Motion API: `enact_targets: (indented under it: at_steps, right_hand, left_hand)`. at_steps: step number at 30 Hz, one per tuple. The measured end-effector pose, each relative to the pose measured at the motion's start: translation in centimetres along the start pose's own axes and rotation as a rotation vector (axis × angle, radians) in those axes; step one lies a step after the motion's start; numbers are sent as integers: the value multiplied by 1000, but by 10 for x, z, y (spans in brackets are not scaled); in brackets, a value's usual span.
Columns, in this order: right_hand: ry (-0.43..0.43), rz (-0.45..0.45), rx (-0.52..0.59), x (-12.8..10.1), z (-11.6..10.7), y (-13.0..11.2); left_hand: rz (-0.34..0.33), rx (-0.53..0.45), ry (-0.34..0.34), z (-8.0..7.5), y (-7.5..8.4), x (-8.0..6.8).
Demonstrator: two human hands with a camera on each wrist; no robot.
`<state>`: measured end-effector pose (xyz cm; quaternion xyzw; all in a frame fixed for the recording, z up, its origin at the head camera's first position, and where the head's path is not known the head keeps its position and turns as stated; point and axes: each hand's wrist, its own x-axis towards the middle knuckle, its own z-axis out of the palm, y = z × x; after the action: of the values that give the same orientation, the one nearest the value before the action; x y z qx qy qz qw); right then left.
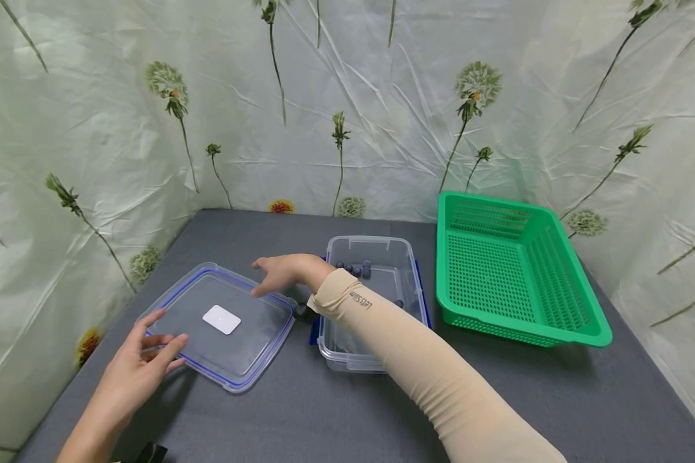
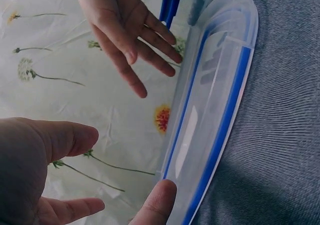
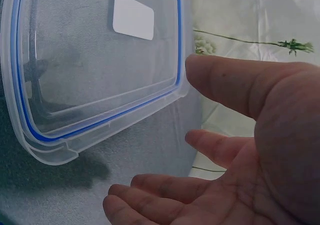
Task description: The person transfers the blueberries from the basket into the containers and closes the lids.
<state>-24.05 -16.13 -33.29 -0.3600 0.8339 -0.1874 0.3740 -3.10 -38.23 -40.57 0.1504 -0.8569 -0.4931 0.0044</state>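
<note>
A clear plastic lid (image 1: pixel 249 354) with a blue seal and a white label (image 1: pixel 222 319) lies at the left of the table. My left hand (image 1: pixel 139 366) is at its near-left edge, fingers apart and loosely bent. One fingertip (image 2: pixel 159 200) overlaps the lid's rim in the left wrist view; I cannot tell whether it touches. Over the lid's far right side hovers my right hand (image 1: pixel 284 270), thumb and fingers spread with nothing between them. Its forearm crosses a clear container (image 1: pixel 370 241) holding several blueberries (image 1: pixel 357 271), hiding part of it.
A green plastic basket (image 1: pixel 498 318) stands right of the container. Blue latches (image 1: pixel 421 292) hang at the container's sides. A flowered sheet (image 1: pixel 382 128) closes off the back and sides of the grey tabletop (image 1: pixel 255 225).
</note>
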Motion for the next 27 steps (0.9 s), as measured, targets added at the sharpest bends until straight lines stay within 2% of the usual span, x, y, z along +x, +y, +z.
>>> enact_targets:
  at_steps: [5, 10, 14, 19, 23, 27]
  right_hand:
    - [-13, -7, -14, 7, 7, -4]
    - [-39, 10, 44, 9, 16, -7]
    - [-43, 19, 22, 10, 22, -8]
    - [-18, 26, -45, 11, 23, -10]
    - [1, 28, -119, 12, 23, -9]
    - [24, 19, -166, 14, 25, -8]
  left_hand:
    - [-34, 22, 44, -4, -5, -3]
    - [-34, 42, 85, -5, -12, -3]
    - [-48, -15, 44, -5, -19, -2]
    - [-117, -92, -4, -4, -21, 2]
    - [-166, -104, -2, -2, -19, 4]
    - [-189, -71, 7, 0, -19, 6]
